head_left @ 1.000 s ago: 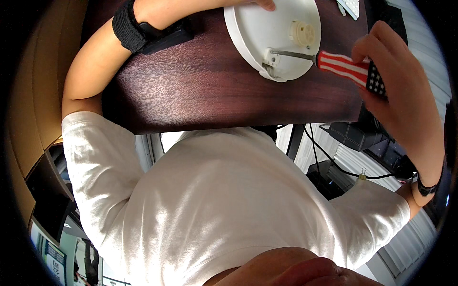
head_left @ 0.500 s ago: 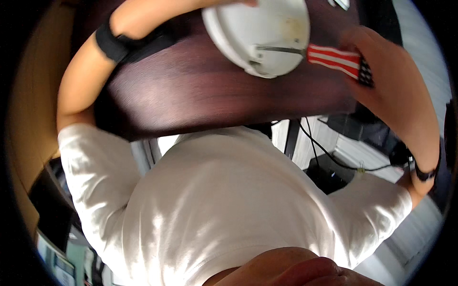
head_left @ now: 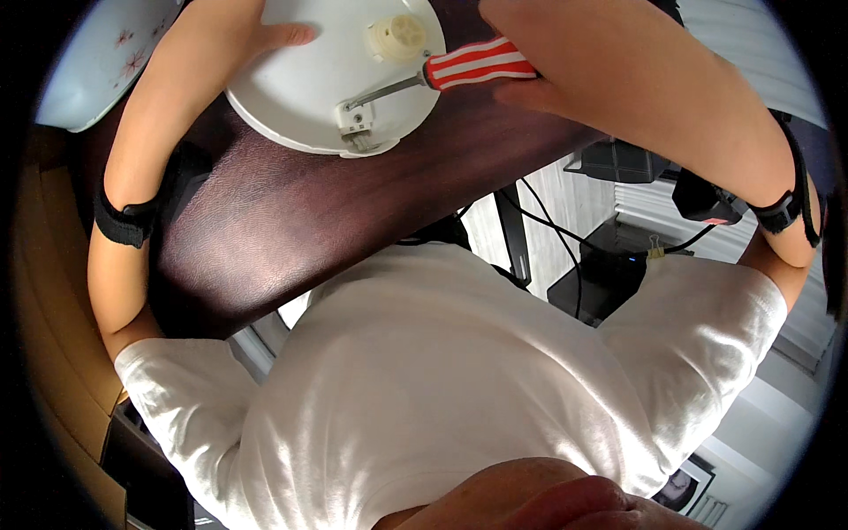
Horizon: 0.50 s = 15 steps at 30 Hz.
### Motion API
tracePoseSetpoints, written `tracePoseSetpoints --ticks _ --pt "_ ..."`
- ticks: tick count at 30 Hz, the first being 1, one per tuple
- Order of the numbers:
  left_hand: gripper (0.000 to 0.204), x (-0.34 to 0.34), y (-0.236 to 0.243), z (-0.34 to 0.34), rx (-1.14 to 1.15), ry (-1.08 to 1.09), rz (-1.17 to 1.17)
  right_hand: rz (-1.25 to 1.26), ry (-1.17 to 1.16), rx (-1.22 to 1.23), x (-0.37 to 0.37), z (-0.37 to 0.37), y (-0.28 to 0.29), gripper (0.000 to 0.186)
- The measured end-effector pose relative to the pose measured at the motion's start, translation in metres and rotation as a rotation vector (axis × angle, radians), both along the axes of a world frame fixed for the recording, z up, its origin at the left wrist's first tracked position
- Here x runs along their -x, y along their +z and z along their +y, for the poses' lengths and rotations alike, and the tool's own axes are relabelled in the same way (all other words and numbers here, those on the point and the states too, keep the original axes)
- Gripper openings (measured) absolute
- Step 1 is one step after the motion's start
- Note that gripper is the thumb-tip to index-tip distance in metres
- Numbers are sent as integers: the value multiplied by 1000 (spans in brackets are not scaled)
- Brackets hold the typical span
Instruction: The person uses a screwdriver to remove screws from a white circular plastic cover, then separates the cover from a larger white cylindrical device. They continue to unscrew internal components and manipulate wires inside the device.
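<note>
A shallow round white casing (head_left: 287, 102) is at the top of the view, with its inside facing up. My left hand (head_left: 231, 31) grips its left side. The thumb lies on the inner face, while the other fingers are hidden or cut off by the upper edge. In my right hand (head_left: 561, 57) is a screwdriver (head_left: 468, 68) with a red-and-white striped handle. Its metal shaft points left, the tip at a screw on a small white terminal block (head_left: 356, 115) inside the casing. Beside the shaft sits a round cream fitting (head_left: 397, 37).
The dark brown table (head_left: 256, 230) has a glossy, leather-like top. A pale bowl-shaped piece (head_left: 102, 57) with red flowers stands at the upper left. Beyond the table's near edge hang black cables (head_left: 565, 231), close to a black box (head_left: 605, 269).
The casing and both hands now appear further left, with the casing's inside more in view. The flowered bowl-shaped piece has come into sight. Both hands keep their holds.
</note>
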<state>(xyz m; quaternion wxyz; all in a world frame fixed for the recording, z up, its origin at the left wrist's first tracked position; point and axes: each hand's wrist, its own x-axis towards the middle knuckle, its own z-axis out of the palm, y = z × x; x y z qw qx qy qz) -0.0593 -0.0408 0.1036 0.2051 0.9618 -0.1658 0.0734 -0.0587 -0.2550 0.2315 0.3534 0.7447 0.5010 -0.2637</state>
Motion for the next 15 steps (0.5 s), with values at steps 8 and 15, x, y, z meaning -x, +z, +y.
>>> tracePoseSetpoints --ticks 8,15 --pt "84 -40 -76 41 208 -74 115 -134 652 -637 -26 -31 -42 21" --pt "82 -37 -74 45 141 -30 162 178 -183 -417 -29 3 -16 34"
